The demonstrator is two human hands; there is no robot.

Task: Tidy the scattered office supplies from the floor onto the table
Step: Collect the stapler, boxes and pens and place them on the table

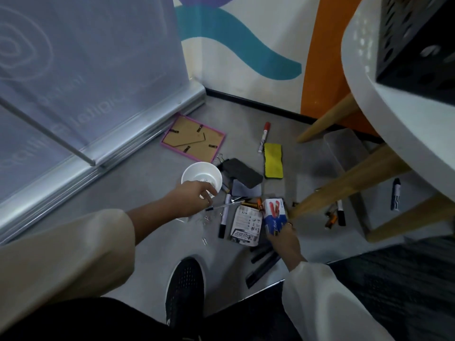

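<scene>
Head view: pickup step was underway, nothing from the pile looked to be on the table [364,77] yet. Only a black perforated box [418,45] sat on its near edge.

Left hand [197,196] was curled over the near rim of a white cup [202,177], fingers pinching the rim; something shiny sat inside, couldn't tell what. A few loose paper clips [208,217] lay on the floor [147,183] just below that hand.

Right hand [283,238] gripped the lower end of a blue stapler box [274,215], which stood tilted up off the floor beside the table leg [344,190].

Supplies lay on the floor in the corner under the table edge: pink picture frame [193,140] face down by the banner base, red marker [264,137] touching a yellow eraser [273,160], dark grey eraser [242,174], black-capped markers [224,217], a white packet [246,223] with batteries just above it. More markers [341,212] lay past the table leg.

Next move, my read: lift the box and cup clear of the table leg, up to the tabletop, set down beside the black box. The cup needs to stay level.

Readable text: "office" partly visible on the blue box, upside down. The white packet showed a CE mark and a brand that looked like "INGEVER", not sure. Banner lettering was mirrored, unreadable.
</scene>
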